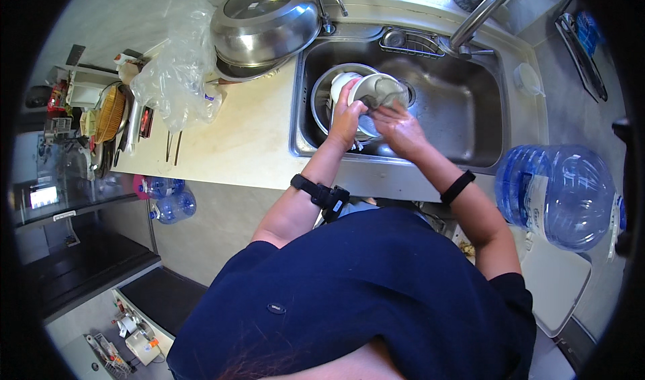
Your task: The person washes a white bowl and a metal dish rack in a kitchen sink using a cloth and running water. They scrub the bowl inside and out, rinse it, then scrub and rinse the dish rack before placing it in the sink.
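Over the steel sink (470, 98), I hold a white bowl (363, 88) tilted with my left hand (345, 123), its fingers closed on the rim. My right hand (401, 130) presses a grey-green cloth (385, 92) against the bowl's right side. The right fingers are slightly smeared by motion and partly hidden by the cloth. Beneath both hands sits a round metal basin (318, 104) with white dishes in it, mostly covered by the bowl and hands.
A steel faucet (478, 18) and wire rack (418, 43) are at the sink's back. A large lidded pot (265, 27) and clear plastic bag (176, 88) lie left on the counter (235, 135). Chopsticks (173, 147) lie near its front edge. A big water bottle (571, 195) stands right.
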`<action>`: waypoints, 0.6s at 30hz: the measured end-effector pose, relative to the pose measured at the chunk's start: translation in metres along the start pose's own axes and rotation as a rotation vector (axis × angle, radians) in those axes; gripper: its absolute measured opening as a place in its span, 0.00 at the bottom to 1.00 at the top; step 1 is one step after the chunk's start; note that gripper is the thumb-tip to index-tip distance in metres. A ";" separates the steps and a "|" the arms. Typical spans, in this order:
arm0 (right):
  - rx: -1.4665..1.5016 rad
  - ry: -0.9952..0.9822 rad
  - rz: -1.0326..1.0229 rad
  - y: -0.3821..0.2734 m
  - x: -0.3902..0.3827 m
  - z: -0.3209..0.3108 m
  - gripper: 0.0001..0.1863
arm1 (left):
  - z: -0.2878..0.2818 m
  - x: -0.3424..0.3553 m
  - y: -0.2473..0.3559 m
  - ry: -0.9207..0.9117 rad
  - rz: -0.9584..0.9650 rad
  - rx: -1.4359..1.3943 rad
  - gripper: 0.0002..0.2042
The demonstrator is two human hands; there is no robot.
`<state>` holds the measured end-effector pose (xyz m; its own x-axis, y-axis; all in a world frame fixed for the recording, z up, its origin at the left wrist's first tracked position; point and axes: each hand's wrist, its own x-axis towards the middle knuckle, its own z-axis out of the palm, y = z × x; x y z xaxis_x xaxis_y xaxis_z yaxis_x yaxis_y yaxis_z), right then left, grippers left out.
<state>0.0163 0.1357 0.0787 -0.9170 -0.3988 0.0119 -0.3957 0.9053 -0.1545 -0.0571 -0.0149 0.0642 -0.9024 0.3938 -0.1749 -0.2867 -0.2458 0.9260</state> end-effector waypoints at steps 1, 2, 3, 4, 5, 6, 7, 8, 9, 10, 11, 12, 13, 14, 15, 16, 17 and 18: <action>-0.189 0.075 0.037 0.002 0.000 -0.002 0.19 | -0.001 -0.001 0.000 0.003 -0.007 0.022 0.32; -0.314 0.124 0.077 0.001 0.002 -0.002 0.17 | 0.000 -0.001 0.000 0.026 -0.071 0.040 0.32; -0.358 0.172 0.043 0.001 0.003 -0.003 0.17 | 0.002 -0.001 -0.001 0.004 -0.011 0.000 0.32; -0.417 0.121 0.144 -0.001 0.004 -0.004 0.16 | 0.005 0.001 -0.002 0.010 -0.006 -0.042 0.31; -0.158 0.146 0.093 -0.003 0.006 -0.005 0.16 | 0.008 0.002 -0.003 0.020 -0.002 -0.083 0.31; 0.103 0.118 0.069 -0.005 0.007 -0.006 0.16 | 0.010 0.003 -0.003 0.021 0.019 -0.150 0.31; 0.425 -0.005 0.243 -0.008 0.008 -0.007 0.17 | 0.012 0.003 -0.003 0.011 0.039 -0.083 0.30; 0.603 -0.038 0.269 -0.008 0.008 -0.008 0.18 | 0.012 0.005 -0.002 0.020 -0.015 -0.079 0.29; 0.508 0.039 0.245 -0.009 0.007 -0.010 0.18 | 0.010 0.005 0.000 0.040 0.036 -0.048 0.28; 0.446 0.090 0.102 -0.006 0.007 -0.010 0.19 | 0.009 0.005 0.001 0.039 0.054 -0.045 0.28; 0.133 0.091 0.051 -0.003 0.005 -0.010 0.19 | 0.005 0.004 0.003 0.023 0.079 0.038 0.28; -0.183 0.009 -0.029 0.005 0.004 -0.009 0.20 | 0.001 0.002 0.004 0.032 0.071 0.084 0.28; -0.305 -0.030 0.072 0.012 0.002 -0.009 0.22 | -0.002 0.000 0.004 0.015 -0.018 0.164 0.30; -0.272 -0.001 0.124 0.022 0.000 -0.007 0.24 | -0.001 -0.002 0.001 0.024 -0.083 0.091 0.31; -0.263 -0.017 0.178 0.031 -0.002 -0.006 0.25 | 0.000 -0.004 -0.001 0.063 -0.175 0.006 0.32; -0.295 -0.007 0.263 0.041 -0.003 -0.004 0.27 | 0.000 -0.005 -0.003 0.079 -0.267 -0.094 0.33; -0.156 -0.038 0.403 0.050 -0.005 -0.004 0.24 | -0.001 -0.005 -0.004 0.064 -0.237 -0.117 0.34; -0.041 -0.016 0.540 0.057 -0.005 -0.002 0.22 | -0.001 -0.005 -0.005 0.072 -0.213 -0.099 0.34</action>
<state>-0.0020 0.1892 0.0720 -0.9897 0.1226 -0.0741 0.1294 0.9869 -0.0960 -0.0514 -0.0167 0.0596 -0.8377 0.3827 -0.3895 -0.5001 -0.2512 0.8287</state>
